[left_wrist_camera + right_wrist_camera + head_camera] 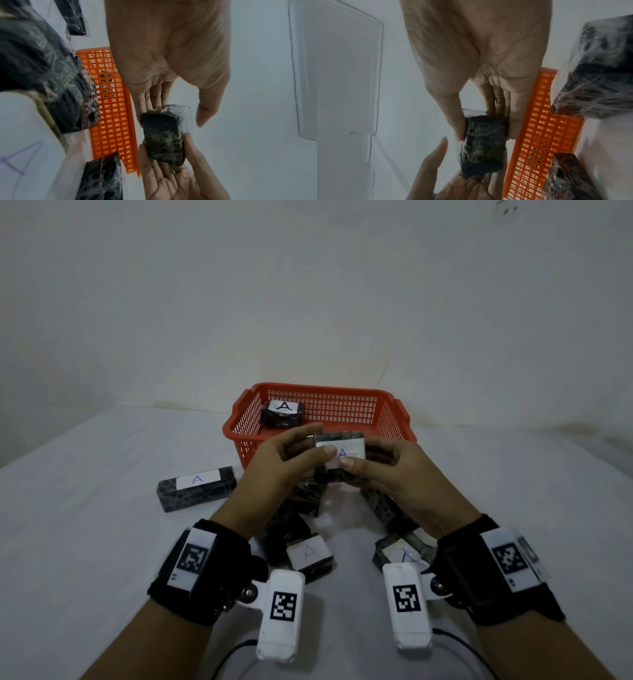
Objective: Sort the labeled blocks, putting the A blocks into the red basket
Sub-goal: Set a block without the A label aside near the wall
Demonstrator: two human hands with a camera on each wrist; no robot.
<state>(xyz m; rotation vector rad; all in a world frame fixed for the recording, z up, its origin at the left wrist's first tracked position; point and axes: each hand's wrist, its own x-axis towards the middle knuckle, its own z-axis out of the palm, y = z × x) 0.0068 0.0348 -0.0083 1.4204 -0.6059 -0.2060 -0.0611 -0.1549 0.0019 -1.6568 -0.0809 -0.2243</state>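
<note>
I hold a dark wrapped block with a white A label [342, 451] in both hands, just in front of the red basket [320, 389] and above its near wall. My left hand [322, 440] has fingers over the block's top and its thumb at the label. My right hand [359, 455] pinches it from the right, thumb on the label. In the wrist views the same block [163, 136] [483, 143] sits between both hands, beside the basket wall [113, 108] [544, 128]. One A block [282, 413] lies inside the basket.
A long A block [197, 488] lies on the white table to the left. Under and behind my hands is a pile of dark blocks, with A labels showing on two of them [310, 554] [406, 554]. A pale wall stands right behind the basket.
</note>
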